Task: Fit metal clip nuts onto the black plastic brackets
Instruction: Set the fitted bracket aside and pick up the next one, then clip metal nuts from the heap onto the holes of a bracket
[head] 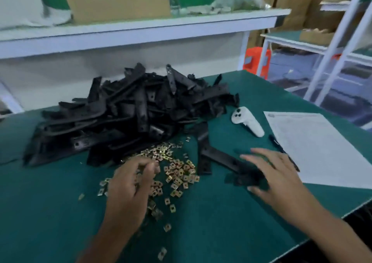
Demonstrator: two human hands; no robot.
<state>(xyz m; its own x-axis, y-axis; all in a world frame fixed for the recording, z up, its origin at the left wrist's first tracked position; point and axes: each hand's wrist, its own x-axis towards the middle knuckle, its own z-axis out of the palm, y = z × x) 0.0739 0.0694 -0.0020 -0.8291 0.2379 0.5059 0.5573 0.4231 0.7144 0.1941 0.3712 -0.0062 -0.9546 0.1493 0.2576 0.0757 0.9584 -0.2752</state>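
With the left hand (130,179) curled into the loose clip nuts (177,174) beside the bracket pile (124,111) and the right hand (275,174) spread over a bracket (221,160), nuts risk scattering off the table (221,232).

Tabletop (201,232): green mat, matt, smooth. Bracket heap (124,109) at 11 o'clock: black plastic, dull, faint sheen on edges. Loose bracket (217,158) near centre: same matt black plastic. Clip nuts (177,174) scattered at centre: brass-toned metal, shiny, glinting. Controller (246,123) at 2 o'clock: white plastic, smooth, semi-gloss. Sheet (318,148) at 3 o'clock: white printed paper, flat, matt. Pen (281,150) along its left edge: black, glossy. Shelf (141,31) at 12 o'clock: white-painted, smooth; box (116,1) on it: brown cardboard, matt.
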